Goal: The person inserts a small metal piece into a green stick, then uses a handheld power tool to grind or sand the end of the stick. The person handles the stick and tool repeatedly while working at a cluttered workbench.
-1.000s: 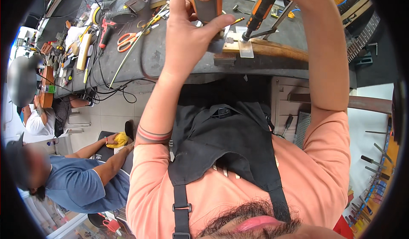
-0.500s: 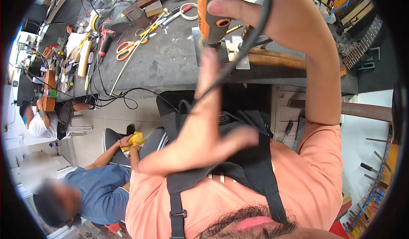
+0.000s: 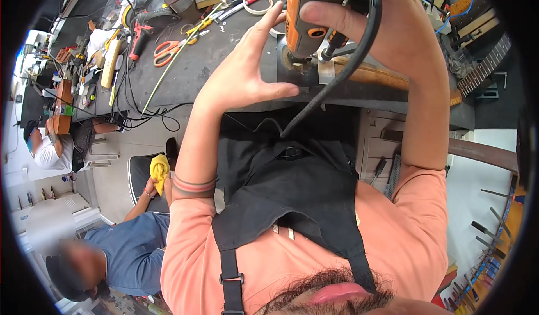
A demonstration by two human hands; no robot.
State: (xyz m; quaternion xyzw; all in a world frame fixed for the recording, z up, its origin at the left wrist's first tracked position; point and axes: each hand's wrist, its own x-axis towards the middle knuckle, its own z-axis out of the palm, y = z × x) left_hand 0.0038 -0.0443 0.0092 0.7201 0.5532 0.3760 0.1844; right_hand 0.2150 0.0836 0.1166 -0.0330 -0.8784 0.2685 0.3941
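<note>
My right hand (image 3: 387, 31) is wrapped around an orange and black corded router (image 3: 310, 26), which stands upright at the bench's near edge. Its thumb lies across the front of the body; most of the other fingers are hidden. The router's lower end sits over a dark plate (image 3: 286, 73), beside a small pale plate (image 3: 326, 72) and a long brown wooden piece (image 3: 370, 74). To the left of the router is my left hand (image 3: 238, 73), holding nothing, its thumb and fingers spread. A thick black cable (image 3: 337, 85) loops down from the router in front of my apron.
Orange-handled scissors (image 3: 165, 53), a red and black tool (image 3: 140, 41) and tangled cords lie on the dark bench (image 3: 196, 73). A fretted neck (image 3: 485, 65) rests at the right. A co-worker (image 3: 129, 253) with a yellow cloth (image 3: 159, 172) sits at my left; another person (image 3: 53, 149) sits farther off.
My left hand has risen from in front of my apron to beside the router. The router and my right hand have shifted slightly right and down in the picture.
</note>
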